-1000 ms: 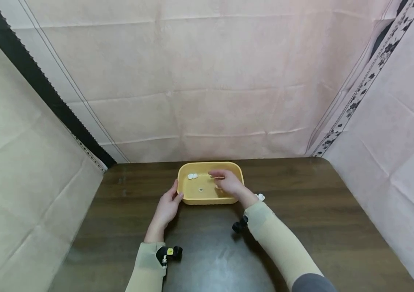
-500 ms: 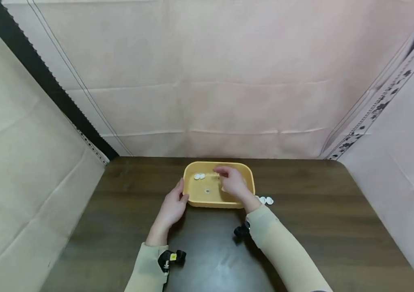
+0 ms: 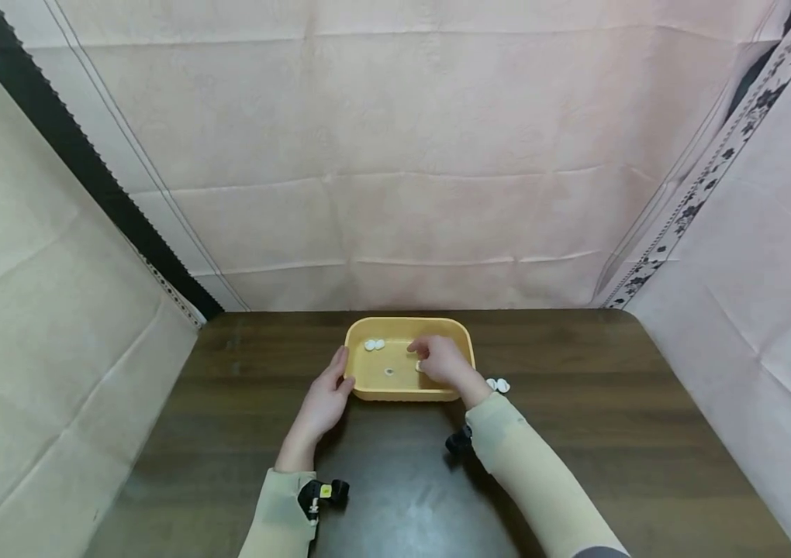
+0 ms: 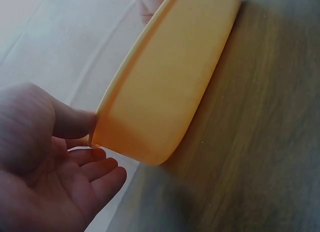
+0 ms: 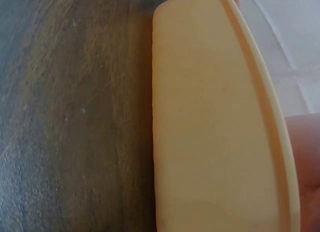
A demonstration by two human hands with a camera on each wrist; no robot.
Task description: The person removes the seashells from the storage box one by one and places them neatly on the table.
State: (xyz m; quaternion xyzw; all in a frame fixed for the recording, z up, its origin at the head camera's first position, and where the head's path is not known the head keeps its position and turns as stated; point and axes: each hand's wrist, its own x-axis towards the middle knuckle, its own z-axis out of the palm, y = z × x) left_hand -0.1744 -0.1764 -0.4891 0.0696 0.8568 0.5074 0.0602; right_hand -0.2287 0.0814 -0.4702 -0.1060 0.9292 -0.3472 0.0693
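Observation:
A yellow rectangular tray point(image 3: 405, 394) stands near the table's far edge. My left hand point(image 3: 323, 399) grips its left side; in the left wrist view the thumb point(image 4: 75, 123) lies on the rim and other fingers curl below. My right hand point(image 3: 443, 363) is inside the tray, fingers bent down toward a small white piece point(image 3: 419, 366). Whether the fingertips pinch it is too small to tell. Two small white discs point(image 3: 374, 345) lie side by side at the back left of the tray, and a smaller pale piece point(image 3: 389, 372) lies near its middle. In the right wrist view, the tray wall hides most of my right hand.
More white discs point(image 3: 502, 385) lie on the brown wooden table point(image 3: 577, 434) just right of the tray, partly behind my right wrist. Pale cloth walls point(image 3: 402, 155) enclose the table at the back and both sides.
The head view shifts slightly. My right hand stays over the tray, its fingers more bent and lower near the small white piece. The left hand keeps its grip on the tray.

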